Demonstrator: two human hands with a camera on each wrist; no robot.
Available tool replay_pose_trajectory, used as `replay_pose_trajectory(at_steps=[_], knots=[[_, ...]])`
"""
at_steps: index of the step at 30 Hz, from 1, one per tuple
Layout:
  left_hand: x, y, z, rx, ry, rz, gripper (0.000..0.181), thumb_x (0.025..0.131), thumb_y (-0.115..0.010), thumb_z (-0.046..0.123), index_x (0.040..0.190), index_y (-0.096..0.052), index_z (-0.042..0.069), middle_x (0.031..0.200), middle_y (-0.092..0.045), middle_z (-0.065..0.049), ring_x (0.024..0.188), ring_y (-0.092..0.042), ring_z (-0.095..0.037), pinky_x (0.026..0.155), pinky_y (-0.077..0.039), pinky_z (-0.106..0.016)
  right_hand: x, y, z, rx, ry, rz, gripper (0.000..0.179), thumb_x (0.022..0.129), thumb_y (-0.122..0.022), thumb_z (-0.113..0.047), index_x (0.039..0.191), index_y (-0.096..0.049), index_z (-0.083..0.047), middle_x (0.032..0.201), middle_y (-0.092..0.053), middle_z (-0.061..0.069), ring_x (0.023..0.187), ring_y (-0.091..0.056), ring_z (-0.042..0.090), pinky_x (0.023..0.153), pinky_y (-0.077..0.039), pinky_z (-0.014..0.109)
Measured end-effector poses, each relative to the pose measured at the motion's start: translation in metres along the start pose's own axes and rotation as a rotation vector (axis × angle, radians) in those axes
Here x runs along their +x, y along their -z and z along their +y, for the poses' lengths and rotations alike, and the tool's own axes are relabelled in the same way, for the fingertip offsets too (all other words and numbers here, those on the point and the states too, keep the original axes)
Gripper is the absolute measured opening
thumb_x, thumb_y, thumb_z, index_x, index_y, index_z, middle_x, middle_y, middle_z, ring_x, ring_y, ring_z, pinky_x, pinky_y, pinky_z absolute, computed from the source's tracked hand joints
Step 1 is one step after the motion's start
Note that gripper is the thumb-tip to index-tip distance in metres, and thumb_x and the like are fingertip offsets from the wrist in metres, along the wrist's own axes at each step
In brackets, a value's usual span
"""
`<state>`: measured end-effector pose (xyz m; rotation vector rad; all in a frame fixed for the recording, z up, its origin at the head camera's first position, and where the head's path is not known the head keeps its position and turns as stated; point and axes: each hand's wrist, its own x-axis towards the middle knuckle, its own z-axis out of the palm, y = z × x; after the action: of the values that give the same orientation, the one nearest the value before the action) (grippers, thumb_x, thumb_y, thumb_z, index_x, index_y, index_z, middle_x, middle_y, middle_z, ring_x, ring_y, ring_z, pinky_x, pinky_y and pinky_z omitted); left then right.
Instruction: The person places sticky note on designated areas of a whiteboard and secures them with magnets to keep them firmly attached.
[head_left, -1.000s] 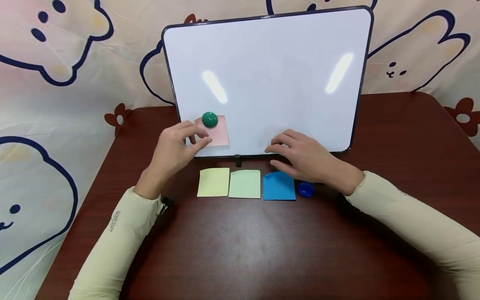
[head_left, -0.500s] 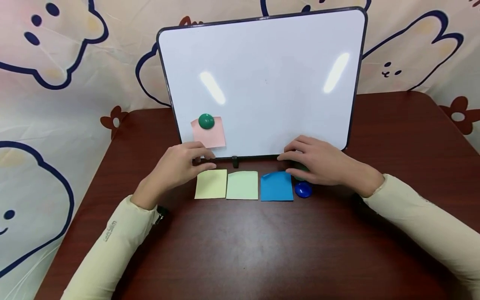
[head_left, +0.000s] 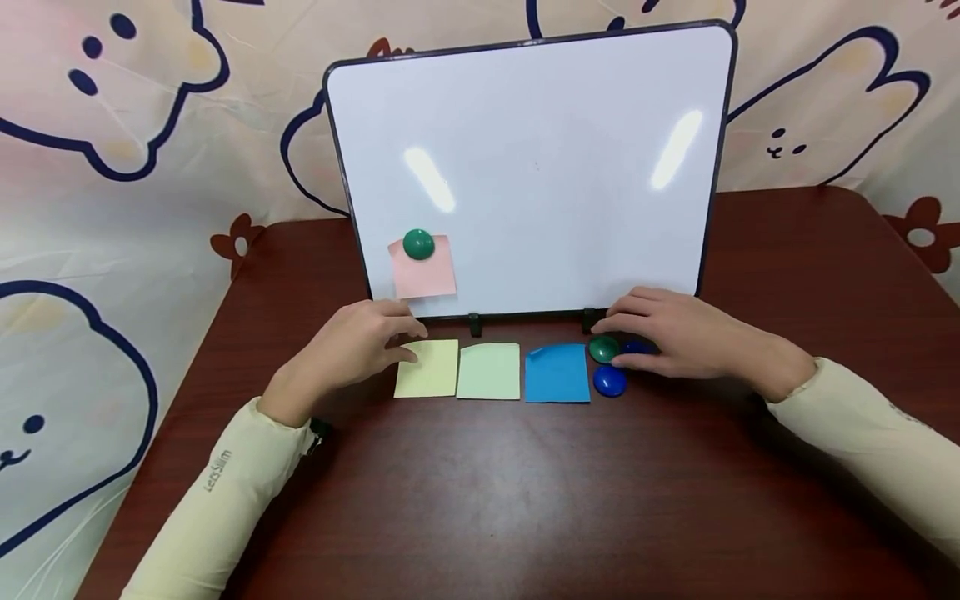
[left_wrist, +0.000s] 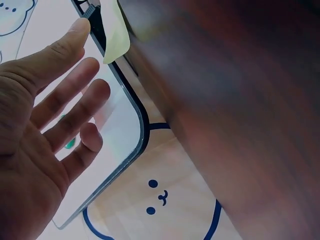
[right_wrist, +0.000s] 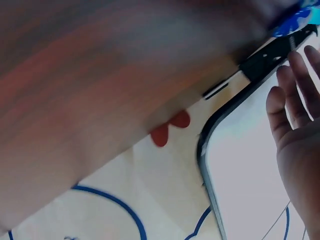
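Note:
My left hand (head_left: 360, 340) hovers over the left side of the yellow sticky note (head_left: 431, 375), thumb and fingers spread apart. Seen from the left wrist, the thumb (left_wrist: 62, 52) is straight and nothing sits between it and the fingers. My right hand (head_left: 675, 335) reaches over a group of round magnets on the table. A green magnet (head_left: 603, 349) and a blue magnet (head_left: 610, 381) lie by its fingertips; another blue magnet (head_left: 637, 347) is partly hidden under the fingers. A pink sticky note (head_left: 423, 275) hangs on the whiteboard (head_left: 540, 183) under a green magnet (head_left: 418, 244).
Pale green (head_left: 488, 372) and blue (head_left: 557, 373) sticky notes lie in a row with the yellow one. Black feet (head_left: 476, 325) support the whiteboard's lower edge. Behind stands a cartoon-printed cloth (head_left: 247, 100); the brown table (head_left: 480, 483) stretches toward me.
My left hand has come down from the pink note to the yellow note. My right hand has moved right, from above the blue note to the magnets, uncovering the green one on the table.

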<state>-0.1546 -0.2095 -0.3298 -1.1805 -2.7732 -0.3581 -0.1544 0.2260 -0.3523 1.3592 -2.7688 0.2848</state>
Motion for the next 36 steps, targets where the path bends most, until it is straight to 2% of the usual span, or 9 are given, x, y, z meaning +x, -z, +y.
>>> replay_pose_trajectory(at_steps=[5, 12, 17, 26, 30, 36], knots=[[-0.001, 0.001, -0.003, 0.005, 0.001, -0.020, 0.030, 0.072, -0.089, 0.016, 0.099, -0.078, 0.015, 0.094, -0.072, 0.002, 0.076, -0.064, -0.013, 0.068, -0.053, -0.031, -0.009, 0.002, 0.006, 0.006, -0.031, 0.006, 0.046, 0.088, -0.072, -0.048, 0.128, -0.065, -0.027, 0.120, -0.064, -0.006, 0.112, -0.055, 0.012, 0.091, -0.054, 0.040], [-0.003, 0.003, -0.009, 0.016, 0.046, -0.079, 0.027, 0.073, -0.089, 0.016, 0.099, -0.078, 0.016, 0.092, -0.072, 0.004, 0.077, -0.064, -0.012, 0.071, -0.054, -0.031, -0.013, 0.006, 0.005, 0.050, -0.130, -0.074, 0.051, 0.086, -0.068, -0.059, 0.127, -0.066, -0.027, 0.123, -0.064, -0.003, 0.116, -0.056, 0.018, 0.092, -0.054, 0.045], [-0.001, 0.001, -0.010, 0.018, 0.062, -0.125, 0.025, 0.075, -0.087, 0.018, 0.099, -0.078, 0.017, 0.093, -0.073, 0.004, 0.079, -0.063, -0.013, 0.074, -0.053, -0.032, -0.018, 0.010, 0.004, 0.049, -0.167, -0.111, 0.053, 0.082, -0.072, -0.060, 0.124, -0.067, -0.028, 0.121, -0.064, -0.004, 0.116, -0.056, 0.018, 0.093, -0.054, 0.046], [-0.002, 0.001, -0.009, 0.022, 0.116, -0.161, 0.022, 0.079, -0.084, 0.014, 0.100, -0.079, 0.017, 0.096, -0.075, 0.002, 0.080, -0.064, -0.014, 0.075, -0.054, -0.033, -0.018, 0.012, 0.004, 0.044, -0.154, -0.127, 0.048, 0.076, -0.084, -0.046, 0.119, -0.071, -0.027, 0.111, -0.064, -0.008, 0.102, -0.056, 0.011, 0.085, -0.055, 0.036], [-0.003, 0.000, -0.009, 0.026, 0.110, -0.169, 0.021, 0.080, -0.083, 0.012, 0.101, -0.078, 0.016, 0.096, -0.075, 0.001, 0.081, -0.065, -0.014, 0.075, -0.055, -0.033, -0.017, 0.011, 0.003, 0.054, -0.164, -0.154, 0.047, 0.078, -0.083, -0.045, 0.120, -0.071, -0.026, 0.110, -0.064, -0.008, 0.100, -0.056, 0.010, 0.085, -0.055, 0.035], [-0.002, -0.001, -0.008, 0.032, 0.101, -0.178, 0.020, 0.081, -0.082, 0.012, 0.100, -0.078, 0.015, 0.095, -0.075, 0.002, 0.081, -0.064, -0.014, 0.076, -0.055, -0.034, -0.018, 0.010, 0.005, 0.064, -0.158, -0.147, 0.044, 0.079, -0.083, -0.040, 0.118, -0.071, -0.023, 0.113, -0.065, -0.007, 0.103, -0.058, 0.011, 0.088, -0.055, 0.036]])
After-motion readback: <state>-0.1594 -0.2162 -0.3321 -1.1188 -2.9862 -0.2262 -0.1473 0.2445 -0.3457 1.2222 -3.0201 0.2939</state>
